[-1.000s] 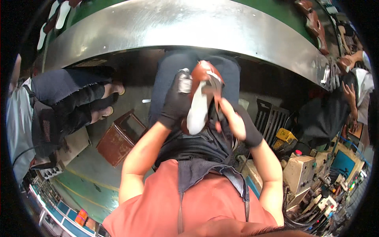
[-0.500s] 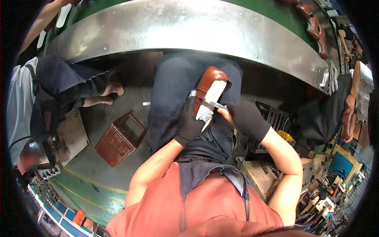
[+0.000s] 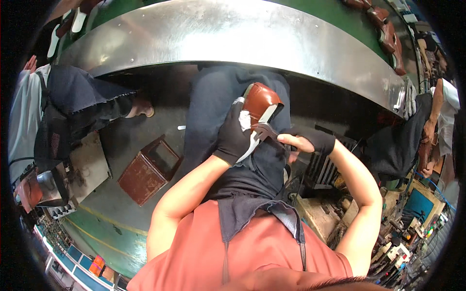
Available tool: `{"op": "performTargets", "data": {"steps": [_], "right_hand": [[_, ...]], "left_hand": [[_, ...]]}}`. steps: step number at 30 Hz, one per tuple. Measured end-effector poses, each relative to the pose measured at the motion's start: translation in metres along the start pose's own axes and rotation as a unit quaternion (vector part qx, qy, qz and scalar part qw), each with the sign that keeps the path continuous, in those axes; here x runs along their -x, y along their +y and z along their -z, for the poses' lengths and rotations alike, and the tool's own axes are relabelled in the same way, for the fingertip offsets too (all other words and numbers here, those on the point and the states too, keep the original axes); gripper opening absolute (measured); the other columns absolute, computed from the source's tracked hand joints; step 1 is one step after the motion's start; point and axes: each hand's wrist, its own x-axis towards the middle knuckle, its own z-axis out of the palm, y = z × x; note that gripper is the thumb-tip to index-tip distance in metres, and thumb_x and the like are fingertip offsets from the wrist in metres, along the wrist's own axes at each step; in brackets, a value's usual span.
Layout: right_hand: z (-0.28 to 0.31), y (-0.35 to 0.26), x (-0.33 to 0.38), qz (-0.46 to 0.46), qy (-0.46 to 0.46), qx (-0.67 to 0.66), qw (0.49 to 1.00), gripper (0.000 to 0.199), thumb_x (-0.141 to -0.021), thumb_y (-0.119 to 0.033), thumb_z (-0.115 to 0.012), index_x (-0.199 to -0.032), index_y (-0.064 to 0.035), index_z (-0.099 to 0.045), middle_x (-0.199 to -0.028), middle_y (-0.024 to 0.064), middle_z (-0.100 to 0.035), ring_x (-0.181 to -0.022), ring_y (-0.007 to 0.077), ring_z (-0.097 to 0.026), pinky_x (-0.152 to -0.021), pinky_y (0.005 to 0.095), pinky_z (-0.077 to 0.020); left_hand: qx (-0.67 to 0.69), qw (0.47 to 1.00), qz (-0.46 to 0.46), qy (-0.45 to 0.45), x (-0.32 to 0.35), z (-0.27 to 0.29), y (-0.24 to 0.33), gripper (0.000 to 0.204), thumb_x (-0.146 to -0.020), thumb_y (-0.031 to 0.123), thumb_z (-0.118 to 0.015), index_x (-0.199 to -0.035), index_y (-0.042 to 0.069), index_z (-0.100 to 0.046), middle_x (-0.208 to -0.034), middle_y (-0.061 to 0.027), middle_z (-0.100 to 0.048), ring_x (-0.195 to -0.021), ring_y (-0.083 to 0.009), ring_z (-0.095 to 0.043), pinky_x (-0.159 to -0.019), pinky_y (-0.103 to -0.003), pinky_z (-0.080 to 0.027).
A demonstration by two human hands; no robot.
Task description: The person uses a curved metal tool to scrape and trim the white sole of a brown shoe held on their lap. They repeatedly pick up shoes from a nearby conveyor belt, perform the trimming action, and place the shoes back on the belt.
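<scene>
A brown leather shoe (image 3: 262,98) with a white sole is held over my lap, its toe pointing away from me. My left hand (image 3: 233,135), in a black fingerless glove with white wrapping on the fingers, is closed round the shoe's left side. My right hand (image 3: 303,141), also in a black glove, grips a dark pincer-like tool (image 3: 264,131). The tool's broad head lies against the shoe near the middle of the sole; its exact kind is hard to make out. Beneath the shoe is my dark apron (image 3: 204,111).
A shiny metal bench edge (image 3: 233,34) curves in front of me, with a green surface behind. Brown shoes (image 3: 388,36) stand at the far right. A brown stool (image 3: 145,169) is on the floor at left. Co-workers sit on both sides; machinery (image 3: 320,213) stands at right.
The shoe has turned in my left hand, showing more of its brown upper. My right hand has rolled over, with the thumb now on top and the tool's broad head in sight.
</scene>
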Motion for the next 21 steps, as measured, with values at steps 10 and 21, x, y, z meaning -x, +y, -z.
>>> {"op": "performTargets", "data": {"steps": [10, 21], "right_hand": [[-0.054, -0.036, 0.008, 0.412, 0.266, 0.277, 0.826, 0.029, -0.092, -0.029, -0.056, -0.080, -0.0021, -0.058, -0.072, 0.0213, -0.054, -0.065, 0.0377, -0.055, -0.058, 0.0427, -0.0417], [-0.100, 0.073, -0.005, 0.049, 0.193, -0.026, 0.980, 0.042, -0.098, -0.037, -0.048, -0.093, 0.0023, -0.062, -0.078, 0.0216, -0.063, -0.066, 0.0304, -0.063, -0.060, 0.0397, -0.0468]], "left_hand": [[0.107, 0.981, 0.070, -0.145, -0.007, 0.033, 0.001, 0.081, -0.082, 0.030, -0.069, -0.144, 0.004, -0.024, -0.136, -0.0299, -0.041, -0.118, -0.0456, -0.049, -0.092, -0.044, -0.045], [0.236, 0.943, 0.225, -0.065, 0.086, 0.007, -0.031, 0.049, -0.102, 0.044, -0.036, -0.114, 0.000, -0.056, -0.100, -0.0105, -0.065, -0.093, -0.0205, -0.060, -0.082, -0.033, -0.047]]}}
